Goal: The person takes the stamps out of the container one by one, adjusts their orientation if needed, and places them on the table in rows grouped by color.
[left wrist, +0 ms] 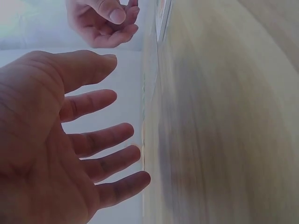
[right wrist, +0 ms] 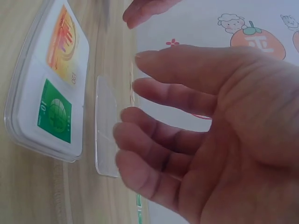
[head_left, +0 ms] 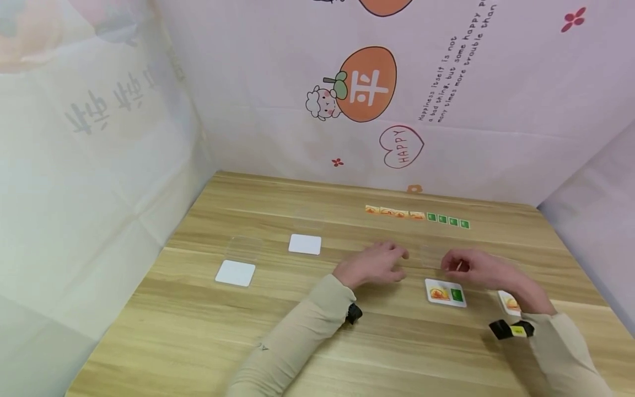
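In the head view my left hand (head_left: 373, 264) hovers low over the table, its fingers slightly spread and nothing in them. My right hand (head_left: 478, 269) is just behind a small white case (head_left: 429, 284) bearing an orange stamp (head_left: 439, 293) and a green stamp (head_left: 456, 295). Its fingers curve loosely around empty space in the right wrist view, their tips right by a clear plastic lid (right wrist: 106, 140). That lid lies flat beside the stamped case (right wrist: 77, 116). A second stamped case (head_left: 503, 299) is partly hidden by my right forearm.
Two plain white cases (head_left: 235, 273) sit on the left of the wooden table (head_left: 188, 331), each with a clear lid (head_left: 245, 248) behind it. Along the back runs a row of several orange stamps (head_left: 394, 213) and green stamps (head_left: 448, 220). A printed curtain (head_left: 278, 99) hangs behind the table.
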Motion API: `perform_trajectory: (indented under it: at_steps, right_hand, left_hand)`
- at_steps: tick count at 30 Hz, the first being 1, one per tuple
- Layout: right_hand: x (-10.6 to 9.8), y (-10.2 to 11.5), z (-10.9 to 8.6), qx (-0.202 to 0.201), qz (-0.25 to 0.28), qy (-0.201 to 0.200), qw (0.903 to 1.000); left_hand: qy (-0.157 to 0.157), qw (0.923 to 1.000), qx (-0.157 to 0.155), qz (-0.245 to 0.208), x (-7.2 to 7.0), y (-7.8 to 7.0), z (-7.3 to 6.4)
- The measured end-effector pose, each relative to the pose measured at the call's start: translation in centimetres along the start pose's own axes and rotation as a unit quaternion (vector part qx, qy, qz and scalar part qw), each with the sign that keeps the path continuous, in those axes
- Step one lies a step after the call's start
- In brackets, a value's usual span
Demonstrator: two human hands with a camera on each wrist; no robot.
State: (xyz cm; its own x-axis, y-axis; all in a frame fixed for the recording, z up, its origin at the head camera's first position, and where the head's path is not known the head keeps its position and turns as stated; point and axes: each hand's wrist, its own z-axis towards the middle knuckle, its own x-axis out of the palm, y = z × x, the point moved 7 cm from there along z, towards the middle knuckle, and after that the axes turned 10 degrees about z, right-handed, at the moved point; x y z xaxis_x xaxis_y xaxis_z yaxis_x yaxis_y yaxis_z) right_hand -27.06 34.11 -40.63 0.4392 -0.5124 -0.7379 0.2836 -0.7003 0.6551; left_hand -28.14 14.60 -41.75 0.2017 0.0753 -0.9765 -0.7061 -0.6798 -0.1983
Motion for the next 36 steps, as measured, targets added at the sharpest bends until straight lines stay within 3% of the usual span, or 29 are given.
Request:
perform_trajectory:
  at_steps: [10,20,27,36]
  right_hand:
    - [0.9,0.8,-0.3,0.011,-0.025,0.039,0.9989]
    - [1.5,1.6,0.1,0.012,-0.032,0.047,0.9983]
    - [2.1,1.3,0.0,0.026,-0.016,0.08,0.9963]
    - [2.5,1.1,0.3,0.009,-0.017,0.081,0.9966]
  left_hand:
    - [0.02,0.9998,-0.003,-0.005,1.0,-1.3,0.7]
    - [0.027,0.9994,-0.006,-0.018,1.5,-2.6,1.7]
    - [0.044,0.9988,-0.022,-0.003,2.0,-3.4,2.0]
    - [0.05,0.9979,-0.029,0.03,2.4,-4.5,2.4]
